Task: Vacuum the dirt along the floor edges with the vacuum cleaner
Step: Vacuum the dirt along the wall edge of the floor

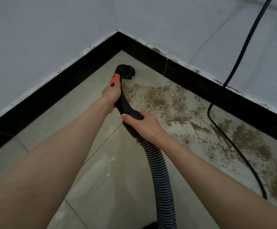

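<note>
Vacuum handle (123,96), rigid, curved plastic, points its nozzle (129,71) near the skirting-board corner (118,40). Left hand (110,95) wraps it below the orange switch (114,79); right hand (144,125) clasps the cuff where flexible ribbed hose (161,179) begins. Dirt (167,103) lies right of the nozzle.

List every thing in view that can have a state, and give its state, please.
left hand: grips the vacuum handle near the orange part.
right hand: grips the handle where the hose begins.
vacuum nozzle: down at the floor, near the corner.
hose: hangs curved toward the person.
dirt: still spread along the right edge.
power cord: lies loose across the dirt.
</note>
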Demonstrator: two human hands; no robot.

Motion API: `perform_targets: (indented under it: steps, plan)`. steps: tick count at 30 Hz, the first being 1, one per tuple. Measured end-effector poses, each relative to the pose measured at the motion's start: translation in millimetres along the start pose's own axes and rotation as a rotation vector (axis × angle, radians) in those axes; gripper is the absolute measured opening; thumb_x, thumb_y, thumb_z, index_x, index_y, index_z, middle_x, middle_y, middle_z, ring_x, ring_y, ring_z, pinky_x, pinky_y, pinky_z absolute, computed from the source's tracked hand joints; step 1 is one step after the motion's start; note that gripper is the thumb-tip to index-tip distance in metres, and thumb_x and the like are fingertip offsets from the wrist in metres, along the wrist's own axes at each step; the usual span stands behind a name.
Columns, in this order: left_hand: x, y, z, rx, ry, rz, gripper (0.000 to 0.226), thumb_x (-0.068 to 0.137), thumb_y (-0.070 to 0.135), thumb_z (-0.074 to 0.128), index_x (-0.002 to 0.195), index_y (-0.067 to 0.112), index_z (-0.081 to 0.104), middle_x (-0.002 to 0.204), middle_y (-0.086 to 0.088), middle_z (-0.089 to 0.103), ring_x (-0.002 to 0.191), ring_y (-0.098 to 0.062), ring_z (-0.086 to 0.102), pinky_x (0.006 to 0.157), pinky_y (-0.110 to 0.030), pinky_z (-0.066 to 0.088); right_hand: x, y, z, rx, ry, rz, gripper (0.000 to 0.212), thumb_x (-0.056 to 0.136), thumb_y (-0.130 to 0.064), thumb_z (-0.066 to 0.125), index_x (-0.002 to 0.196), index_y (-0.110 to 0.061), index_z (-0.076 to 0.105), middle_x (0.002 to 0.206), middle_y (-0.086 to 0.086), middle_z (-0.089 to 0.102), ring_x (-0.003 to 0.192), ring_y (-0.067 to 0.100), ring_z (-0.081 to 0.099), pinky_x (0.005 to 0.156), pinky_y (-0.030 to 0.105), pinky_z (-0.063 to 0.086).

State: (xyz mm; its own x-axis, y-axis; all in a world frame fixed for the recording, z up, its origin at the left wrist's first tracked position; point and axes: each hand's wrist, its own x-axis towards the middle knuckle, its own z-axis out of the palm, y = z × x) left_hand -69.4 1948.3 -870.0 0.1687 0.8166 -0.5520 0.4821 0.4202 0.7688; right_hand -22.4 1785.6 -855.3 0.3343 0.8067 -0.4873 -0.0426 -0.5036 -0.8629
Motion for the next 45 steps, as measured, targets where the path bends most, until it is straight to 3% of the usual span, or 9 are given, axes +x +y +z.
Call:
perform_targets:
  steps: [2,10,13,17,20,24,31,38,45]
  plan:
    - [5,0,-2,-0.015,0.038,0.008,0.039,0.099,0.048,0.037,0.110,0.010,0.040,0.085,-0.005,0.053,0.075,-0.018,0.055,0.065,-0.030,0.047,6,-4,-1,-0.016,-0.023,-0.004,0.031,0.085,-0.047,0.069,0.083,-0.019,0.056,0.070,0.003,0.061,0.038,0.012,0.057,0.038,0.020,0.044]
    - [23,8,4,-0.004,0.043,0.022,0.056,0.098,0.050,0.035,0.132,0.005,0.041,0.093,-0.006,0.052,0.089,-0.023,0.055,0.073,-0.033,0.047,29,-1,-3,-0.010,-0.008,-0.028,0.030,0.084,-0.048,0.069,0.083,-0.021,0.057,0.069,0.001,0.061,0.039,0.011,0.057,0.039,0.021,0.046]
    - [24,11,19,0.018,0.000,0.036,0.057,0.098,0.051,0.034,0.131,0.005,0.041,0.094,-0.005,0.053,0.090,-0.023,0.055,0.072,-0.032,0.047,30,8,-12,0.003,0.033,-0.023,0.031,0.084,-0.049,0.069,0.086,-0.020,0.059,0.073,0.002,0.062,0.041,0.012,0.058,0.042,0.022,0.047]
    - [21,12,38,0.056,-0.064,0.047,0.052,0.098,0.053,0.033,0.120,0.007,0.044,0.100,-0.006,0.055,0.095,-0.025,0.056,0.085,-0.035,0.050,25,17,-24,0.012,0.089,-0.028,0.031,0.084,-0.048,0.069,0.090,-0.018,0.062,0.074,0.002,0.063,0.042,0.013,0.059,0.043,0.024,0.049]
    - [17,12,45,0.074,-0.101,0.059,0.044,0.098,0.054,0.033,0.107,0.010,0.040,0.089,-0.003,0.053,0.083,-0.020,0.056,0.077,-0.034,0.049,19,21,-22,0.032,0.123,-0.027,0.030,0.084,-0.047,0.068,0.091,-0.018,0.062,0.074,0.003,0.064,0.042,0.015,0.059,0.042,0.024,0.049]
    - [11,9,38,0.063,-0.096,0.062,0.050,0.098,0.054,0.034,0.112,0.007,0.044,0.091,-0.005,0.055,0.080,-0.020,0.056,0.068,-0.030,0.046,11,19,-18,-0.004,0.139,-0.034,0.028,0.084,-0.049,0.068,0.088,-0.022,0.060,0.074,0.002,0.065,0.041,0.015,0.060,0.042,0.024,0.048]
    - [3,-7,-17,-0.179,0.071,0.025,0.058,0.093,0.055,0.044,0.127,0.007,0.044,0.096,-0.005,0.058,0.080,-0.019,0.058,0.064,-0.029,0.048,-9,-6,7,-0.074,0.004,-0.098,0.027,0.083,-0.050,0.068,0.083,-0.025,0.058,0.072,0.000,0.063,0.040,0.012,0.059,0.039,0.023,0.048]
    - [-13,-36,-87,-0.338,0.047,-0.050,0.061,0.087,0.061,0.050,0.127,0.015,0.048,0.114,-0.008,0.061,0.092,-0.019,0.061,0.060,-0.028,0.048,-33,-14,45,-0.107,-0.157,-0.125,0.030,0.082,-0.053,0.069,0.084,-0.025,0.057,0.068,0.000,0.064,0.039,0.010,0.058,0.039,0.020,0.044]
    - [-34,-71,-95,-0.378,0.251,-0.102,0.064,0.086,0.058,0.053,0.124,0.007,0.051,0.093,-0.008,0.059,0.080,-0.021,0.059,0.061,-0.030,0.047,-48,-2,56,-0.213,-0.237,-0.099,0.035,0.082,-0.052,0.069,0.088,-0.019,0.059,0.072,0.003,0.065,0.040,0.012,0.059,0.041,0.023,0.047]
